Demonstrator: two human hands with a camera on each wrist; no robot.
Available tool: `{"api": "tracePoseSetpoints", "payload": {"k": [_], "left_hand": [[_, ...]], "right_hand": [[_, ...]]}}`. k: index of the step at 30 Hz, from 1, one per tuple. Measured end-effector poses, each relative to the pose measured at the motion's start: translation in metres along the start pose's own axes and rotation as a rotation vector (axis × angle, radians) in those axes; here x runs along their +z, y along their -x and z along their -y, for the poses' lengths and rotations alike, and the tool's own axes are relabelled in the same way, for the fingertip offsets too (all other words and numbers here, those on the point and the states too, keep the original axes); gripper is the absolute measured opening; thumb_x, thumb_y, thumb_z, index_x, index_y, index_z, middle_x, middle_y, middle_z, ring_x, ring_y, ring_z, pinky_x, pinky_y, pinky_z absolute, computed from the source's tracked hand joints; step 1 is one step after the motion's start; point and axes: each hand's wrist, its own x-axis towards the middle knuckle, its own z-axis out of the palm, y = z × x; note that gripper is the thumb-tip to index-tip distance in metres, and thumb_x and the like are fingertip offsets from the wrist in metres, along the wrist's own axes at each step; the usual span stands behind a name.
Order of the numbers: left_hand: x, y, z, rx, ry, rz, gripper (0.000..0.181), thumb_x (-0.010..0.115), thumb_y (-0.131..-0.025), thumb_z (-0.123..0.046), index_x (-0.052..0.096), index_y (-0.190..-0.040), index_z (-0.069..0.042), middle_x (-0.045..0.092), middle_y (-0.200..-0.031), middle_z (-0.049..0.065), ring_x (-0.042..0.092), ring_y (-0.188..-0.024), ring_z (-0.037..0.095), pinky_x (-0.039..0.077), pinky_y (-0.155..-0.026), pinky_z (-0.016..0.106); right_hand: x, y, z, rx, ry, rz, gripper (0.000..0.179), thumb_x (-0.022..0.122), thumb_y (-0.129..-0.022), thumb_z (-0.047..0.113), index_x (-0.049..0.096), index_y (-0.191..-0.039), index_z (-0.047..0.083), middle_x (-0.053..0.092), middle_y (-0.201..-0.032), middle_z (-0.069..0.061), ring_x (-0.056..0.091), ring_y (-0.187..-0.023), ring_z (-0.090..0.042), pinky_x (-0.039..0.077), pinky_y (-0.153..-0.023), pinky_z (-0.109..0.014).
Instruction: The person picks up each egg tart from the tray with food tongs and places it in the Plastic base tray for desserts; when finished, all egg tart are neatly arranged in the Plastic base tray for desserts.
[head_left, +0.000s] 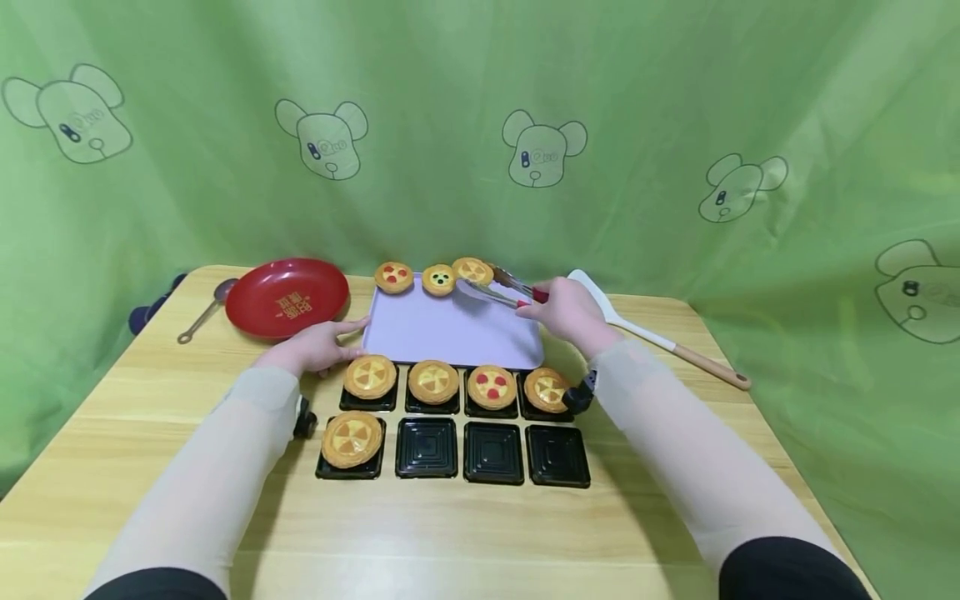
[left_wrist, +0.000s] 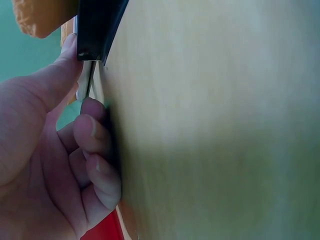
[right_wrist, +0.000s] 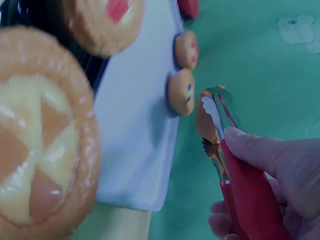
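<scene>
A green curtain stands beyond your wooden table, where a lilac tray lies far and central. A red plate sits far left, a spatula far right. Your left hand touches the tray's left edge with thumb and forefinger extended. Your right hand grips the red-handled tongs, their tips on either side of a tart at the tray's far edge; you can't tell whether it is lifted. A spoon lies left of the plate. Of eight black boxes nearer you, the far four and the near-left one hold tarts. Two smaller tarts sit along the tray's far edge, left of the tongs.
</scene>
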Motion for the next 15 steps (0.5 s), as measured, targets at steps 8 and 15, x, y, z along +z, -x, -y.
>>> {"api": "tracePoseSetpoints", "payload": {"k": [8, 15], "left_hand": [[0.000, 0.000, 0.001, -0.009, 0.009, 0.005, 0.072, 0.065, -0.096, -0.038, 0.028, -0.157, -0.032, 0.037, -0.059, 0.000, 0.046, -0.049, 0.018, 0.047, -0.053, 0.033], [0.001, -0.001, 0.001, -0.015, 0.014, 0.006, 0.071, 0.065, -0.096, -0.037, 0.028, -0.156, -0.032, 0.037, -0.058, 0.000, 0.045, -0.049, 0.018, 0.046, -0.052, 0.033]], "right_hand": [[-0.014, 0.035, 0.018, -0.136, -0.062, 0.026, 0.066, 0.079, -0.084, 0.042, 0.061, -0.134, 0.003, 0.068, -0.118, -0.013, 0.062, -0.093, -0.023, 0.050, -0.079, -0.038], [-0.019, 0.070, 0.029, -0.206, -0.119, 0.046, 0.065, 0.080, -0.083, 0.042, 0.063, -0.132, 0.003, 0.069, -0.112, -0.010, 0.061, -0.083, -0.018, 0.051, -0.072, -0.035]]}}
